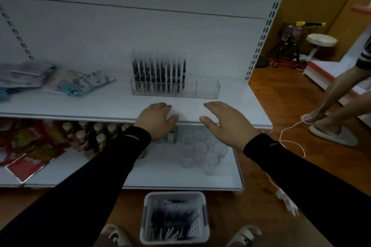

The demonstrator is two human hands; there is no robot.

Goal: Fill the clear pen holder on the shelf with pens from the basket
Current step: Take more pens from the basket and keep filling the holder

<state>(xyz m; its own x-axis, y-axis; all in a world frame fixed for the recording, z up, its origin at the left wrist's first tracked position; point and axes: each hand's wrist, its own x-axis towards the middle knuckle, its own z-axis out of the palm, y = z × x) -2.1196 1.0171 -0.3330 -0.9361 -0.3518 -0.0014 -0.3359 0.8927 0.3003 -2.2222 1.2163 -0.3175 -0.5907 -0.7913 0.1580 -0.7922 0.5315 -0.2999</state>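
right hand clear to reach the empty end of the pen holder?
Probably yes. The right hand is open and holds nothing, hovering over the shelf edge just in front of the clear pen holder. Only bare shelf lies between them; the pens fill its left part.

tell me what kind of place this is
Probably a small shop, or a mock-up of one. White slotted retail shelving carries a clear pen holder on one shelf, with bottles, red snack packets and clear cups below. A shopping trolley stands behind.
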